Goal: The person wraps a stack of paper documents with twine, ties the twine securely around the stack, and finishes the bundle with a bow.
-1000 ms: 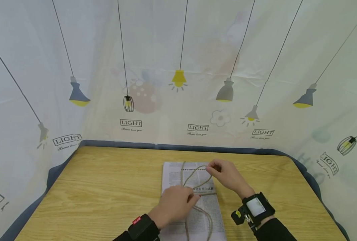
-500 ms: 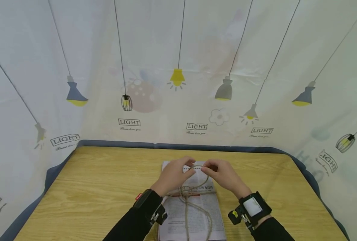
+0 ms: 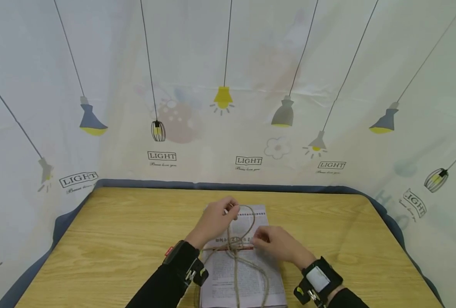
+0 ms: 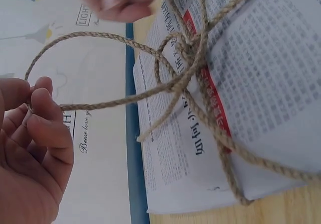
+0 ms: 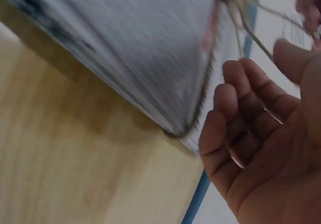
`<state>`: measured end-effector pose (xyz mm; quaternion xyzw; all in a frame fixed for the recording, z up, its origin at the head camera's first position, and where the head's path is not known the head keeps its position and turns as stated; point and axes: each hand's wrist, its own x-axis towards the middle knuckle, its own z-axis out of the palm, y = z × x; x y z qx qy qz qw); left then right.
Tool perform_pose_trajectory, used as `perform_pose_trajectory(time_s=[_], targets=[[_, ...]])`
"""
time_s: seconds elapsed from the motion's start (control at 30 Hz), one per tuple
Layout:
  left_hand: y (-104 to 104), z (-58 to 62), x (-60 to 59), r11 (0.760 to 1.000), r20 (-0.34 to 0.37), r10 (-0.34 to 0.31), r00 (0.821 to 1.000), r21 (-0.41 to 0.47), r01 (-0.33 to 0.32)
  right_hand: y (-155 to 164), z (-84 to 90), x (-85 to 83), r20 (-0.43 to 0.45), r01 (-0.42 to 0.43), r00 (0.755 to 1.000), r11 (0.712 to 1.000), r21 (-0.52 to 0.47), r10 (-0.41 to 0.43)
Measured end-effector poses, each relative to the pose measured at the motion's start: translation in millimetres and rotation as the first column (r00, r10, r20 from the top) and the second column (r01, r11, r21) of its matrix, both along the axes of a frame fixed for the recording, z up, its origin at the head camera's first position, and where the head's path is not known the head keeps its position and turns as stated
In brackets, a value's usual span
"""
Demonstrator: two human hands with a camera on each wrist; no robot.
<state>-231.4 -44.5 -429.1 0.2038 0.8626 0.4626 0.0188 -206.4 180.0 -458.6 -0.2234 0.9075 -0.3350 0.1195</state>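
Note:
A stack of newspapers (image 3: 247, 278) lies on the table, bound crosswise with twine (image 4: 93, 105). At the crossing sits a knot (image 4: 189, 48), and from it a twine loop rises toward my left hand (image 3: 212, 220). In the left wrist view, thumb and fingertips of that left hand (image 4: 37, 148) pinch the loop's far end above the stack. My right hand (image 3: 279, 244) hovers over the stack's right edge, near the knot. Its fingers (image 5: 213, 133) are loosely bent, and nothing shows between them and the thumb. A short twine end (image 4: 145, 133) sticks out beside the knot.
The wooden table (image 3: 135, 239) runs back to a dark blue border (image 3: 174, 185). Behind it hangs a pale curtain (image 3: 197, 64) printed with lamps. Another length of twine (image 3: 265, 282) trails over the front of the stack.
My left hand has moved up from the knot and taken the loop's end. The right hand has let go of the loop and moved down toward the knot.

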Motion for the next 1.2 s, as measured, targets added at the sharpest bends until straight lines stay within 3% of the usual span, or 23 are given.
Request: perform_pose_trajectory(time_s=[0.17,0.33,0.4,0.47,0.53,0.63,0.7,0.77,0.9,0.97,1.03,1.1,1.2], targets=[[-9,0.5,1.0,0.996,0.068,-0.002,0.998,0.093,-0.005,-9,-10.8,20.6,0.075,-0.102,0.993,0.992,0.072,0.096],[-18,-2.1,0.1,0.990,0.106,-0.002,0.994,0.137,-0.013,-12,-11.4,33.5,0.035,-0.105,0.994,0.987,0.118,0.101],[-21,-3.4,-0.4,0.989,0.111,0.003,0.994,0.148,-0.019,-12,-11.6,36.1,0.043,-0.091,0.995,0.992,0.092,0.088],[-25,-4.9,-0.8,0.988,0.111,0.006,0.994,0.154,-0.023,-10,-10.7,38.4,0.140,-0.072,0.987,0.997,-0.022,0.074],[-28,-6.1,-1.0,0.987,0.107,0.009,0.994,0.157,-0.026,-8,-10.0,40.9,0.294,-0.024,0.953,0.982,-0.186,0.079],[-33,-6.2,-0.2,0.985,0.105,0.019,0.994,0.167,-0.036,-2,-9.2,45.0,0.518,0.109,0.848,0.920,-0.377,0.112],[-36,-5.7,0.7,0.983,0.111,0.026,0.994,0.177,-0.045,2,-9.0,47.3,0.605,0.185,0.788,0.892,-0.413,0.117],[-38,-6.0,1.1,0.982,0.112,0.035,0.993,0.181,-0.055,8,-8.4,49.1,0.649,0.241,0.756,0.883,-0.401,0.088],[-44,-9.2,1.4,0.982,0.119,0.045,0.992,0.176,-0.065,20,-5.7,50.9,0.680,0.287,0.732,0.885,-0.368,0.045],[-46,-10.7,1.8,0.982,0.130,0.046,0.990,0.175,-0.068,27,-3.6,50.6,0.678,0.285,0.734,0.891,-0.352,0.033],[-48,-12.2,1.9,0.981,0.144,0.042,0.989,0.180,-0.068,35,-0.5,50.0,0.649,0.265,0.761,0.912,-0.313,0.002],[-50,-12.7,2.6,0.980,0.159,0.036,0.987,0.188,-0.067,42,3.7,48.6,0.584,0.233,0.810,0.939,-0.252,-0.044],[-53,-13.1,4.3,0.978,0.177,0.025,0.984,0.201,-0.061,50,10.6,44.5,0.401,0.186,0.908,0.975,-0.122,-0.123]])
